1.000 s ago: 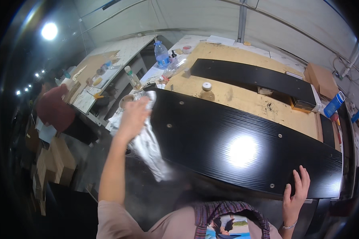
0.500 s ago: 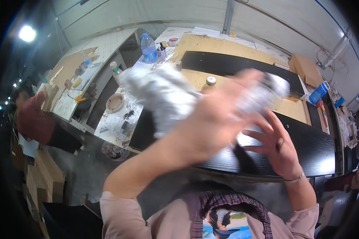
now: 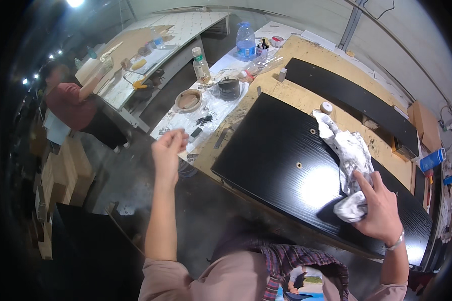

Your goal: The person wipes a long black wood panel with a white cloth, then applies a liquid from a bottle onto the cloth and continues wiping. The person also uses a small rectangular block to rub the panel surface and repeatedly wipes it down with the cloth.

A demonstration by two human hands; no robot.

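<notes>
**Right hand point(image 3: 379, 210) grips rag point(image 3: 354, 155) on black panel point(image 3: 266, 145)**

The right hand's fingers close around the rag's bunched near end; its far end lies beside a white-capped jar point(image 3: 326, 107). The panel lies along the near side of a yellow board point(image 3: 306, 47). The left hand point(image 3: 168, 153) is raised off the panel's left end, fingers curled toward the thumb; whether they meet or pinch anything, I cannot tell.
</notes>
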